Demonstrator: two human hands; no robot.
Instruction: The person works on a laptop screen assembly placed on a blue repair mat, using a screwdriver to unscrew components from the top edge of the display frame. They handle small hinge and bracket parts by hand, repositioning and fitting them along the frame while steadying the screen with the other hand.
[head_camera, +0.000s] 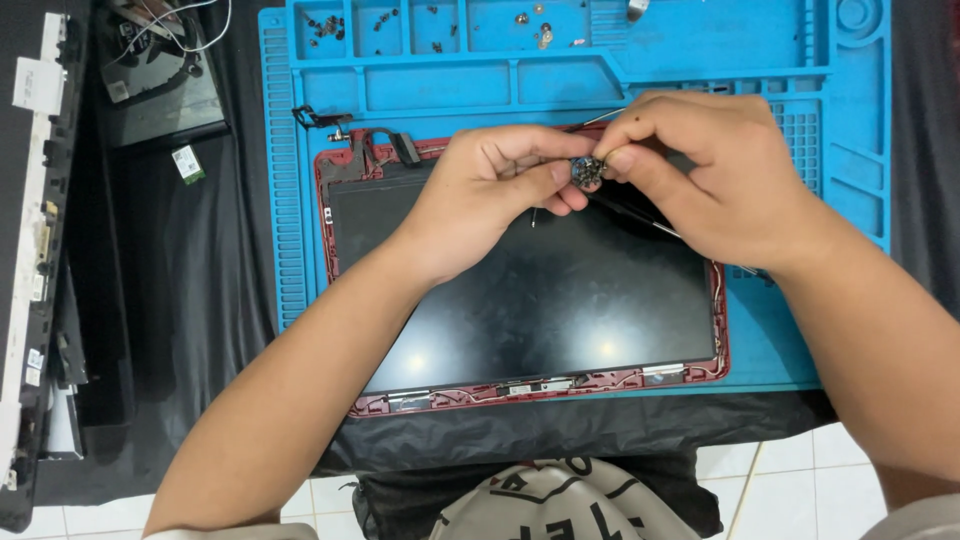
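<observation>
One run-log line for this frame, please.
left hand: pinching small dark round part | right hand: pinching it too | under: red-framed laptop screen panel, blue silicone repair mat

A tabletop covered with a black cloth (200, 300). On the cloth lies a blue rubber work mat (780, 330) with ridged edges and shallow compartments along its far side, some holding small screws (330, 24). A red-framed laptop screen panel (540, 300) lies flat on the mat. Left of the mat sit a small green circuit card (187, 163), a dark laptop part (160, 90) and a long white-edged panel (30, 250).
</observation>
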